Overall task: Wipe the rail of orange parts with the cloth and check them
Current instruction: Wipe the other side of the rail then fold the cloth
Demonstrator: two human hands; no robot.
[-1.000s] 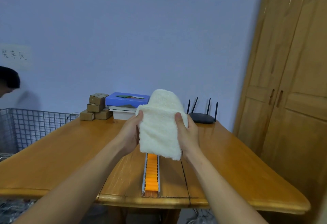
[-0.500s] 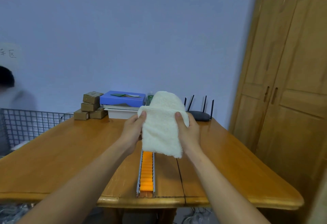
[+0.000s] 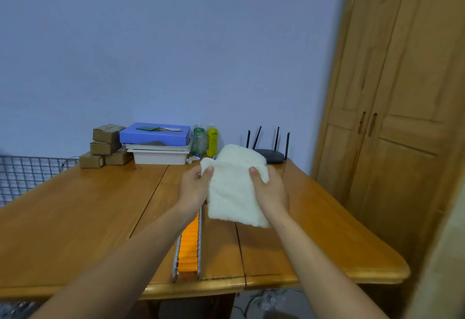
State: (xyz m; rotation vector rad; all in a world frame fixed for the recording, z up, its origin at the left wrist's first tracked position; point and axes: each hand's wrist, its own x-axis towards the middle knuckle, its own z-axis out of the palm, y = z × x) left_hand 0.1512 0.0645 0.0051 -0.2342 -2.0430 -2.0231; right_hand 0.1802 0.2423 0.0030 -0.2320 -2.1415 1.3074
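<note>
A cream fluffy cloth [image 3: 234, 187] hangs folded in the air above the table, held by both hands. My left hand [image 3: 195, 187] pinches its upper left edge and my right hand [image 3: 270, 190] grips its right side with the thumb on top. Below them a metal rail filled with orange parts [image 3: 189, 248] lies lengthwise on the wooden table [image 3: 83, 218], reaching the near edge. My left forearm and the cloth hide the rail's far end.
At the back of the table stand several small cardboard boxes [image 3: 104, 146], a blue box on white trays [image 3: 156, 142], two bottles [image 3: 206, 140] and a black router [image 3: 270, 153]. A wire basket [image 3: 25, 175] sits left, a wooden wardrobe [image 3: 392, 117] right.
The view has shifted, so the table items and the rail now sit further left and lower. The hands and cloth have lowered slightly, uncovering the bottles. The grip on the cloth is unchanged.
</note>
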